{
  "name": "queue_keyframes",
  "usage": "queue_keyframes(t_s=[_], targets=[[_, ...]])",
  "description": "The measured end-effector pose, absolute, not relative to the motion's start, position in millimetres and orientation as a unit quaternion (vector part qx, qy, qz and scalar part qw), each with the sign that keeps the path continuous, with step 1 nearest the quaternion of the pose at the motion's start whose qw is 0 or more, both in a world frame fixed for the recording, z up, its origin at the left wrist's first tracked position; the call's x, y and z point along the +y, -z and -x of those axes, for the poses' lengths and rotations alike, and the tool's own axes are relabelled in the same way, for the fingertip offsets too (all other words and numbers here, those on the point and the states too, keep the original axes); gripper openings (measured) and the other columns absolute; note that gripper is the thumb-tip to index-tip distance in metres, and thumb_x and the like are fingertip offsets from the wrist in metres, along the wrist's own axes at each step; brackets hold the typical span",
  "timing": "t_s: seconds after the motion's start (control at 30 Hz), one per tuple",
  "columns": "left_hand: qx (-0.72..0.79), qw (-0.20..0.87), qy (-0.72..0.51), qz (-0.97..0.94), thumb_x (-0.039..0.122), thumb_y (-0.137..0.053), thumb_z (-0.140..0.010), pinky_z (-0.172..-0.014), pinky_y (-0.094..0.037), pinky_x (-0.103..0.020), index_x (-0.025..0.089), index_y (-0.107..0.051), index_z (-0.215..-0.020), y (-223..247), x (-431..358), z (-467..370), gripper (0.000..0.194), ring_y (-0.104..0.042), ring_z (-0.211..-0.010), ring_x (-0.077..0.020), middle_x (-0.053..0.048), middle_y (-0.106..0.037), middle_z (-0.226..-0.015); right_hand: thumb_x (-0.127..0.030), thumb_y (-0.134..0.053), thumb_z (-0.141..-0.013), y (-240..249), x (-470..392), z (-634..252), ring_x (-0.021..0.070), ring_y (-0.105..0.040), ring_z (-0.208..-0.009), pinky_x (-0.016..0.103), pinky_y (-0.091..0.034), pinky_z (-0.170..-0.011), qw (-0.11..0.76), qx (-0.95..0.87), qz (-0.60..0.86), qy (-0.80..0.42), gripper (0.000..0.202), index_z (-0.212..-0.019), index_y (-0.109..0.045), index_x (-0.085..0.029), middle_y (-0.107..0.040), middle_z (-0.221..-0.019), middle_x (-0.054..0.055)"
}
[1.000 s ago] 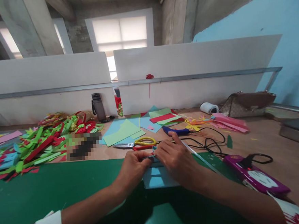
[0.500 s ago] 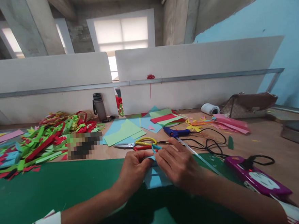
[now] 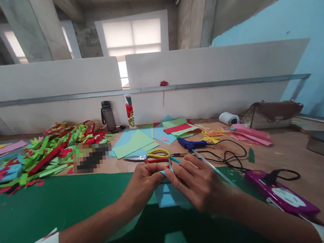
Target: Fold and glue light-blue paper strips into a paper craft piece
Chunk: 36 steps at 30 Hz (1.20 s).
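My left hand (image 3: 146, 181) is closed, its thumb and forefinger pinching a piece of light blue paper (image 3: 167, 197) that hangs below the fingers over the green mat (image 3: 74, 212). My right hand (image 3: 196, 182) is closed too, fingertips gripping a narrow upper part of the blue paper, which stands up as a curled strip. The fingers hide most of the fold. Just beyond the hands lie scissors (image 3: 157, 152) with yellow and red handles, blades to the left. Behind my right hand rests a blue glue gun (image 3: 193, 144) with a clear glue stick.
Coloured paper sheets (image 3: 136, 143) lie at the back middle. Green and red paper strips (image 3: 50, 151) are heaped at the left. A grey bottle (image 3: 108, 117) stands near the white panel. To the right are a purple power strip (image 3: 282, 192), black cable, pink paper and a brown bag (image 3: 272, 114).
My right fingers have shifted slightly, and the curled end of the blue strip now leans right toward them. My left hand keeps its pinch almost unmoved.
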<state>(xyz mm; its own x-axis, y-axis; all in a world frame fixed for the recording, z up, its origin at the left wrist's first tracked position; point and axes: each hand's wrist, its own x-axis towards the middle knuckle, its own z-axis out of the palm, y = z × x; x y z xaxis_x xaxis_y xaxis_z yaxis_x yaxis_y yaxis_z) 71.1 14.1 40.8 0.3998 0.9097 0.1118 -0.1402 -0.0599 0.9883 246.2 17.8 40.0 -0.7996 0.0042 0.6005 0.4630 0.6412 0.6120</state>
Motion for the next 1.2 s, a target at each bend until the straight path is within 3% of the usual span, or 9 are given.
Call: queue_keyframes(t_s=[0.27, 0.6, 0.93, 1.2], targets=[[0.328, 0.633, -0.450, -0.538, 0.019, -0.063, -0.072, -0.067, -0.043, -0.022, 0.013, -0.070, -0.078, -35.1, 17.1, -72.4, 0.011, -0.056, -0.066, -0.0114, -0.002, -0.068, -0.075, -0.005, -0.043, -0.082, -40.3, 19.2, -245.1, 0.0205, -0.057, -0.071, 0.045, -0.044, -0.079, 0.267, -0.864, 0.144, 0.401, 0.025, -0.097, -0.063, -0.003, -0.065, -0.076, 0.012], [0.346, 0.635, -0.449, -0.525, 0.018, -0.062, -0.071, -0.062, -0.042, -0.021, 0.013, -0.070, -0.082, -34.8, 17.2, -71.2, 0.015, -0.056, -0.064, -0.0114, -0.003, -0.069, -0.074, -0.007, -0.043, -0.083, -39.6, 18.4, -241.8, 0.0191, -0.056, -0.071, 0.048, -0.039, -0.088, 0.250, -0.863, 0.155, 0.410, 0.023, -0.091, -0.064, -0.005, -0.064, -0.080, 0.011], [0.356, 0.659, -0.443, -0.493, 0.015, -0.060, -0.072, -0.061, -0.041, -0.020, 0.015, -0.070, -0.087, -34.2, 19.1, -68.1, 0.018, -0.056, -0.065, -0.0107, -0.003, -0.069, -0.076, -0.006, -0.041, -0.083, -40.7, 18.3, -243.0, 0.0198, -0.055, -0.072, 0.048, -0.036, -0.089, 0.233, -0.865, 0.163, 0.414, 0.024, -0.088, -0.065, -0.007, -0.063, -0.081, 0.010], [0.338, 0.657, -0.451, -0.500, 0.015, -0.058, -0.071, -0.064, -0.043, -0.022, 0.014, -0.068, -0.095, -31.7, 22.6, -66.6, 0.026, -0.057, -0.068, -0.0129, -0.004, -0.068, -0.077, -0.007, -0.041, -0.085, -39.3, 22.0, -243.5, 0.0195, -0.055, -0.071, 0.047, -0.039, -0.085, 0.242, -0.855, 0.172, 0.426, 0.024, -0.097, -0.062, -0.003, -0.062, -0.075, 0.010]])
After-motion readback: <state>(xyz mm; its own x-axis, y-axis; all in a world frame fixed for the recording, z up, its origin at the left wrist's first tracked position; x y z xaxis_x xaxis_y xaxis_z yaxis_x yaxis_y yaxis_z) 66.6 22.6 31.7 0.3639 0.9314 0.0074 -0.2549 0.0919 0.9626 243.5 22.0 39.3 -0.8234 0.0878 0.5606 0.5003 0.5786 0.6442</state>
